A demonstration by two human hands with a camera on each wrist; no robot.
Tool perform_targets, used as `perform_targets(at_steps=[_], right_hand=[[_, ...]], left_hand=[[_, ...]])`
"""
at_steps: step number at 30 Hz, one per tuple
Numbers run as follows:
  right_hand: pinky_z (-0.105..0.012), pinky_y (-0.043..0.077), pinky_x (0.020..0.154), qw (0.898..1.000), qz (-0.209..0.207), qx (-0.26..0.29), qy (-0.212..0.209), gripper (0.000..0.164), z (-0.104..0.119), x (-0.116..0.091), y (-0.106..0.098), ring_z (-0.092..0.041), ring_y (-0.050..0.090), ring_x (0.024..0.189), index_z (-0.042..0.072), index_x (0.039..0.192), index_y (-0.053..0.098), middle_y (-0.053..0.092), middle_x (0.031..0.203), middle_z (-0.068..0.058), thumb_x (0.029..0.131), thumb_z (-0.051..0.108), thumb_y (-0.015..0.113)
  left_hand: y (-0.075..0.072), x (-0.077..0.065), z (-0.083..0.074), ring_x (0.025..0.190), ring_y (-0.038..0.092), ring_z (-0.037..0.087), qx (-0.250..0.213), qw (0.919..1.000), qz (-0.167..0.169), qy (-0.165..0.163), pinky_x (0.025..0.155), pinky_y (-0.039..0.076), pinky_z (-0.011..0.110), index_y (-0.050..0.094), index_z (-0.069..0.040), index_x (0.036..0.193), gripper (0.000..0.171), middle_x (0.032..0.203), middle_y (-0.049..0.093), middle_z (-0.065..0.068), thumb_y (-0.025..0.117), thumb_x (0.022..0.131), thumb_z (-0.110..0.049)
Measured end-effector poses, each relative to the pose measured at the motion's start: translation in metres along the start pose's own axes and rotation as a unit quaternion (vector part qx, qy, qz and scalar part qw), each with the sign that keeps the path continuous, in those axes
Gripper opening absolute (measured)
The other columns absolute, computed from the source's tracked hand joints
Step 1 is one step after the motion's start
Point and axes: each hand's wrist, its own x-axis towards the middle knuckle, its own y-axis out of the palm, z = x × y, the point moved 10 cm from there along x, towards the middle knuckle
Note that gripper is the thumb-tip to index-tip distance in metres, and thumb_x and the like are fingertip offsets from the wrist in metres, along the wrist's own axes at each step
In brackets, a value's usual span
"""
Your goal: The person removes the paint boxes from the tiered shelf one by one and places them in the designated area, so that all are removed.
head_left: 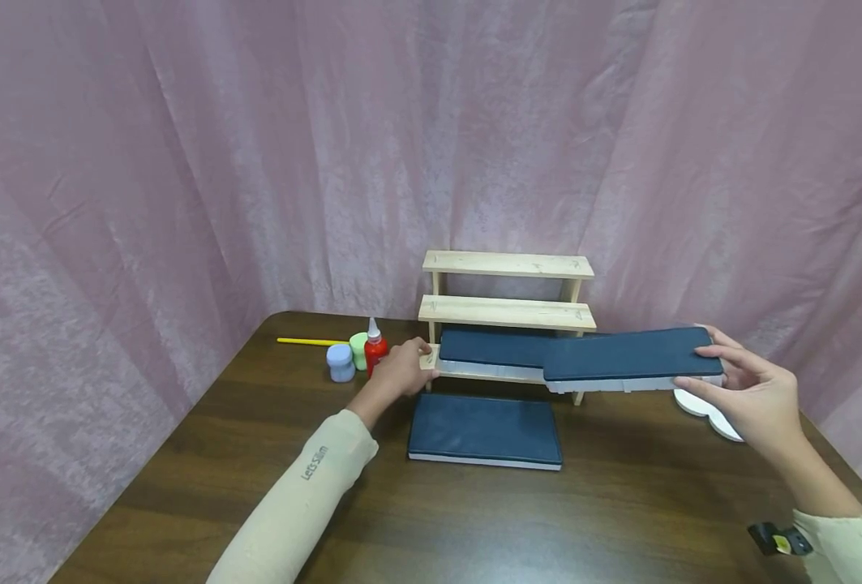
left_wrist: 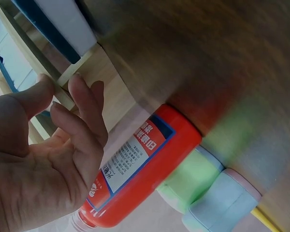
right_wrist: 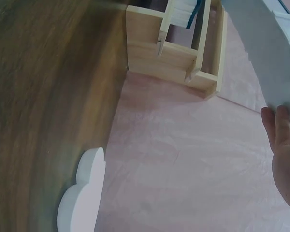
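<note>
My right hand (head_left: 762, 397) grips the right end of a flat rectangular piece (head_left: 631, 357) with a dark blue top and white sides. That piece is held up at the right of a three-step wooden stand (head_left: 507, 311), its left end overlapping the stand's lowest step in the head view. A similar blue-topped piece (head_left: 492, 347) lies on that step. My left hand (head_left: 400, 369) pinches the step's left end, its thumb (left_wrist: 41, 89) and fingertips at the board corner. Another blue-topped piece (head_left: 485, 430) lies on the table in front of the stand.
Beside my left hand stands a red bottle (head_left: 375, 350) with a pointed nozzle. Left of it are a green jar (head_left: 358, 349), a blue jar (head_left: 340, 362) and a yellow stick (head_left: 310, 341). A white cloud-shaped piece (right_wrist: 82, 195) is at the right. Pink curtain (head_left: 358, 162) hangs behind the table.
</note>
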Motion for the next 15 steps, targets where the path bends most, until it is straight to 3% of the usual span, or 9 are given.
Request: perform_targets(at_steps=[7, 15], right_hand=[[-0.015, 0.053, 0.079, 1.0, 0.019, -0.009, -0.001, 0.052, -0.002, -0.003, -0.0011, -0.008, 0.058, 0.122, -0.022, 0.114, 0.059, 0.056, 0.141, -0.004, 0.064, -0.034, 0.07], [-0.012, 0.046, 0.091, 0.999, 0.032, -0.011, 0.001, 0.05, -0.0033, -0.0053, -0.0037, -0.011, 0.047, 0.135, -0.022, 0.112, 0.06, 0.057, 0.141, -0.004, 0.065, -0.034, 0.07]], left_hand=[[-0.0029, 0.0005, 0.0005, 0.091, 0.062, 0.028, 0.005, 1.0, -0.003, 0.004, 0.076, 0.054, 0.044, 0.059, -0.017, 0.131, 0.051, 0.123, 0.065, 0.016, 0.077, 0.087, -0.035], [-0.0017, 0.0029, 0.002, 0.092, 0.062, 0.028, 0.009, 0.9999, -0.005, 0.005, 0.076, 0.054, 0.044, 0.059, -0.017, 0.131, 0.051, 0.123, 0.065, 0.015, 0.076, 0.087, -0.035]])
